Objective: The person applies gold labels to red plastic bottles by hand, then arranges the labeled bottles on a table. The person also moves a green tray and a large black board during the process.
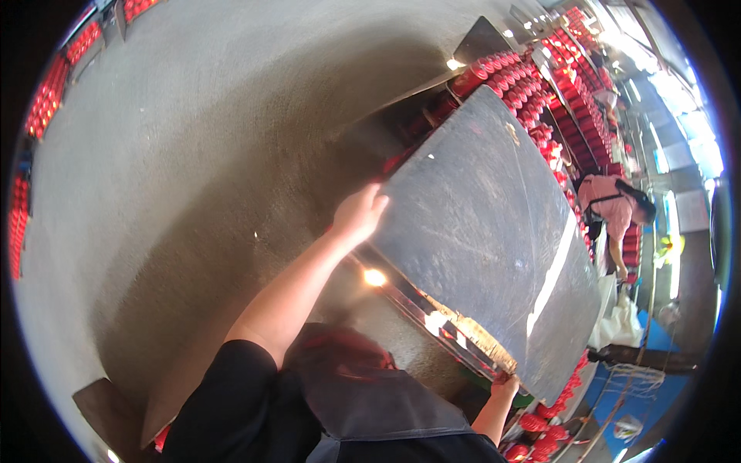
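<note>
A large dark grey board [478, 224], scuffed on top, lies tilted across the middle right. Its near edge is chipped and shows bare, pale wood. My left hand [361, 216] grips the board's left corner, thumb on top and fingers hidden beneath. At the near right corner my right hand [503, 386] is closed around the edge, partly hidden by the board. Under the near edge runs a shiny metal rail [409, 307] with bright reflections; whether the board rests on it I cannot tell.
Rows of shiny red round pieces [517, 85] stand beyond the board. More red pieces [48, 96] line the far left. A co-worker in a pink shirt [606, 202] bends at the right. A brown panel [108, 417] lies at lower left on the concrete floor [193, 139].
</note>
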A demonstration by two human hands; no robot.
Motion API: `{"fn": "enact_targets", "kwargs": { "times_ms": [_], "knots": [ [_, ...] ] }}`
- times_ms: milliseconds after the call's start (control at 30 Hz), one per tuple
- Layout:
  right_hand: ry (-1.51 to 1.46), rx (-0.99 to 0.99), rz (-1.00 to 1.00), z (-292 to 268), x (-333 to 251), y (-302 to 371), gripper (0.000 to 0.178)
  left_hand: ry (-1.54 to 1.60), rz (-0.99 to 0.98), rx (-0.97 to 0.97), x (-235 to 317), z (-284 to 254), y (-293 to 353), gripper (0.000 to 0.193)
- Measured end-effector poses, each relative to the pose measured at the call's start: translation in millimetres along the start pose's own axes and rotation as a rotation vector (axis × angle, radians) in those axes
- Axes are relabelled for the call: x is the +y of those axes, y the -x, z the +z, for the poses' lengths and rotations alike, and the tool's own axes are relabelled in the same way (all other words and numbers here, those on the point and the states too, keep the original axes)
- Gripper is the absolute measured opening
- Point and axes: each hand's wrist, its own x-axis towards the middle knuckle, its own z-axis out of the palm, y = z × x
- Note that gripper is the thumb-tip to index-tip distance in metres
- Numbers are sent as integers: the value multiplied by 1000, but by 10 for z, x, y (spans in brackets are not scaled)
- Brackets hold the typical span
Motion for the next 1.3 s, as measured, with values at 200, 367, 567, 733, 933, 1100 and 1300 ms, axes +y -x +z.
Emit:
{"fn": "enact_targets", "kwargs": {
  "times_ms": [200,367,567,733,933,1100,1300],
  "knots": [
    [34,-17,25,96,-88,35,29,83,-27,18,34,-22,27,48],
    [95,32,-11,98,-74,-40,34,111,-49,12,54,-40,24,47],
    [13,-28,112,135,-182,0,31,134,-79,12,70,-89,7,46],
    [-222,-80,235,197,-180,139,64,97,-78,19,15,-78,-18,46],
    [-101,31,-64,100,198,2,33,-1,51,83,-106,-71,-43,43],
    [-186,58,-152,34,434,-81,27,31,20,30,-170,30,-125,41],
    [-280,38,-34,-149,732,208,39,74,25,-50,-259,455,-348,46]
  ]
}}
